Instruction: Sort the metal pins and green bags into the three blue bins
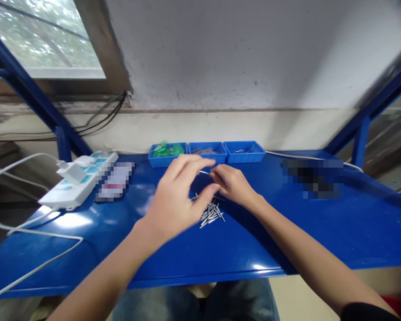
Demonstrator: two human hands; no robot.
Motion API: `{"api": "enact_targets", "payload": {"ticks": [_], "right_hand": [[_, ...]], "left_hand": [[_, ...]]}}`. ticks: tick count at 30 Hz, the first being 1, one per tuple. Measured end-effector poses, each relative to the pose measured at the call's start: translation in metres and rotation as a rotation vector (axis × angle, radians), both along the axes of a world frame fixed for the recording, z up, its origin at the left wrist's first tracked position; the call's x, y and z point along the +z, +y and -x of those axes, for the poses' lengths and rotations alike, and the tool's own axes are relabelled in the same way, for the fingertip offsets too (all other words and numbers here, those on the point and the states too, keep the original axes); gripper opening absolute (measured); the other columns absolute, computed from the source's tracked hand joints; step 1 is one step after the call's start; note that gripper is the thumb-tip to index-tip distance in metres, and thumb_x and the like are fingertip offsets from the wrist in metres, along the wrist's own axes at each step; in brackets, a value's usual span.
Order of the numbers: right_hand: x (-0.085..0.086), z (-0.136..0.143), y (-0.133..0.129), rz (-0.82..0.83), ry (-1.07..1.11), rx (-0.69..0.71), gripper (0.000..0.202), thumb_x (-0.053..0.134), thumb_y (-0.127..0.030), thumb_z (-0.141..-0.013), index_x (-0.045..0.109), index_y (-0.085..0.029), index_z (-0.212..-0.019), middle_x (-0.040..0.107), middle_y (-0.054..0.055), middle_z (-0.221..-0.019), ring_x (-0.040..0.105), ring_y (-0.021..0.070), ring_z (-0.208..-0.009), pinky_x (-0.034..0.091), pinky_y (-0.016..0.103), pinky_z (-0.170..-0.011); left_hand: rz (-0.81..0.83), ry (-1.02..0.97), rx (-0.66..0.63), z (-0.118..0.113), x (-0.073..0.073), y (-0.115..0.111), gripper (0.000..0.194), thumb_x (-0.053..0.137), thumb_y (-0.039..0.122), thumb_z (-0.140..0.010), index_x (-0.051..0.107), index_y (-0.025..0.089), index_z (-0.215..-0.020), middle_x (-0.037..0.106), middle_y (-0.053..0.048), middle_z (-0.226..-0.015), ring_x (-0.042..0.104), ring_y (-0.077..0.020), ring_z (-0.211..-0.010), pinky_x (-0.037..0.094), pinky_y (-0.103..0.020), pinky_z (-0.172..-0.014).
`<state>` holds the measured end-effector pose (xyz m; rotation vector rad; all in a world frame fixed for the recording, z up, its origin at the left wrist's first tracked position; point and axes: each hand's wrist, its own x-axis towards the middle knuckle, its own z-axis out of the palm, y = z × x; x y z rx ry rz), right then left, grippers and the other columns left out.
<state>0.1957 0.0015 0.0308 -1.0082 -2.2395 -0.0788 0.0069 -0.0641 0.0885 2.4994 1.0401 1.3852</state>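
Observation:
My left hand (172, 198) is held over the table with thumb and fingers curved and spread apart, and no object shows between them. Just to its right, my right hand (235, 182) is closed, its fingers pinched together. A slim silver metal pin (203, 172) pokes out leftward from the right fingertips, toward the left fingers. Below both hands lies a loose pile of similar metal pins (211, 215) on the blue table (194, 258). My left thumb and palm cover part of this pile.
Three blue trays stand along the wall: one with green plastic bags (165, 150), a middle tray (209, 156) with small parts, and a right tray (245, 154) with thin metal pieces. At left are a white power strip (65, 194), cables and a blurred phone-like object (115, 182). A blurred dark object (314, 178) lies right.

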Motion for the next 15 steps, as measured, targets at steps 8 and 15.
{"api": "enact_targets", "payload": {"ticks": [8, 15], "right_hand": [[0.001, 0.009, -0.007, 0.053, -0.025, 0.104, 0.028, 0.032, -0.028, -0.095, 0.056, -0.016, -0.086, 0.059, 0.004, -0.073, 0.049, 0.0125, -0.065, 0.036, 0.025, -0.059], [0.003, 0.013, -0.012, -0.073, -0.113, 0.101, 0.029, 0.036, -0.030, -0.095, 0.060, -0.016, -0.085, 0.060, 0.004, -0.071, 0.051, 0.0134, -0.065, 0.036, 0.027, -0.059]], "left_hand": [[-0.058, 0.273, 0.056, 0.012, -0.057, 0.053, 0.014, 0.048, 0.021, -0.091, 0.061, 0.019, -0.095, 0.065, -0.002, -0.088, 0.055, -0.0170, -0.081, 0.045, -0.033, -0.077], [0.175, 0.454, 0.102, 0.023, -0.059, 0.052, 0.023, 0.044, 0.028, -0.092, 0.066, 0.022, -0.093, 0.067, -0.002, -0.081, 0.058, -0.0183, -0.077, 0.043, -0.033, -0.072]]}}
